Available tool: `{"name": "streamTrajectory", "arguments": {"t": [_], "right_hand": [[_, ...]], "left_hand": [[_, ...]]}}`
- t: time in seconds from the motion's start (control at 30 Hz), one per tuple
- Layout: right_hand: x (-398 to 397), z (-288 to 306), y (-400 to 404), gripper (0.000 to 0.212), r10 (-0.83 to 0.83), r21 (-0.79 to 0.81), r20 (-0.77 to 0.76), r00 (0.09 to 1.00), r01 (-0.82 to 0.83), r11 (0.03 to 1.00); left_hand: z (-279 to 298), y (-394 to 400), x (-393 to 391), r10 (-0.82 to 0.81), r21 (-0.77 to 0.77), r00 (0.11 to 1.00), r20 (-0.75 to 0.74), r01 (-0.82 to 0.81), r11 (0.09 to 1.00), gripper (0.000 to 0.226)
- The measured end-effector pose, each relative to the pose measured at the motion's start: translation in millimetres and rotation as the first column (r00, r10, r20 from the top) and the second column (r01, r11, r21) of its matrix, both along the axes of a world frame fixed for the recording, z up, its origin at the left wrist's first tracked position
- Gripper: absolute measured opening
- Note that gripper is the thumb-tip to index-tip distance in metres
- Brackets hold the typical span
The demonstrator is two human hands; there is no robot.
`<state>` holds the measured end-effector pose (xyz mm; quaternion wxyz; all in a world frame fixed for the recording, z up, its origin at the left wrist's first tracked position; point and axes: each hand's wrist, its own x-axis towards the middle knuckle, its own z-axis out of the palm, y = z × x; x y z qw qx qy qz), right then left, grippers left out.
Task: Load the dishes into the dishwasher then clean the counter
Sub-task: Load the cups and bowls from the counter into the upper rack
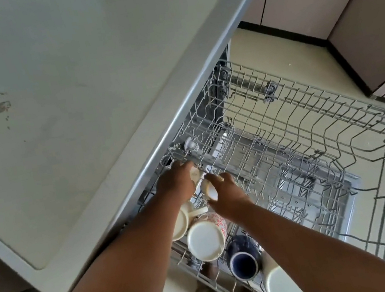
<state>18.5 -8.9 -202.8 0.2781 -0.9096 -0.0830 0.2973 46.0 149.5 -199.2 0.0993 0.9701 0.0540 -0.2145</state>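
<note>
At the near-left corner of the pulled-out upper rack [308, 110], two small pale cups are being set among the wires. One cup [194, 173] is gripped by the left hand [176, 183], fingers curled round it; the other cup [208, 188] is pinched by the right hand [228, 194]. Both look like ceramic: light, rigid, smooth, probably slippery and easily chipped against wire. A hold round the body or rim seems safest. Three mugs [206, 239] already sit upended nearby. Brown stains [3, 106] remain on the counter [71, 77].
</note>
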Motion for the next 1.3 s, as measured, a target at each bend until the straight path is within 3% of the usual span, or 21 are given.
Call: {"name": "streamTrajectory", "arguments": {"t": [0.17, 0.5, 0.77, 1.0, 1.1, 1.3], "right_hand": [[-4, -1, 0, 0.068, -0.017, 0.006, 0.021, 1.000, 0.016, 1.000], [-6, 7, 4, 0.062, -0.033, -0.042, 0.050, 0.998, 0.035, 0.999], [9, 16, 6, 0.068, -0.003, 0.007, 0.118, 0.993, 0.002, 1.000], [15, 27, 7, 0.073, -0.013, 0.059, 0.237, 0.972, -0.001, 0.998], [21, 26, 11, 0.073, -0.014, 0.113, 0.185, 0.983, -0.007, 0.994], [27, 14, 21, 0.067, 0.007, 0.043, 0.063, 0.998, -0.010, 0.999]], "left_hand": [[0, 5, -2, 0.222, -0.121, 0.975, -0.003, -0.220, 0.968, 0.065], [-1, 7, -3, 0.237, -0.107, 0.971, 0.036, -0.232, 0.967, 0.056], [0, 9, 3, 0.362, -0.205, 0.932, -0.001, -0.354, 0.912, 0.058], [2, 11, -2, 0.362, -0.286, 0.932, -0.026, -0.354, 0.891, 0.062], [5, 11, -1, 0.383, -0.301, 0.923, -0.041, -0.377, 0.876, 0.068], [7, 9, -1, 0.466, -0.348, 0.884, -0.046, -0.451, 0.822, 0.066]]}}
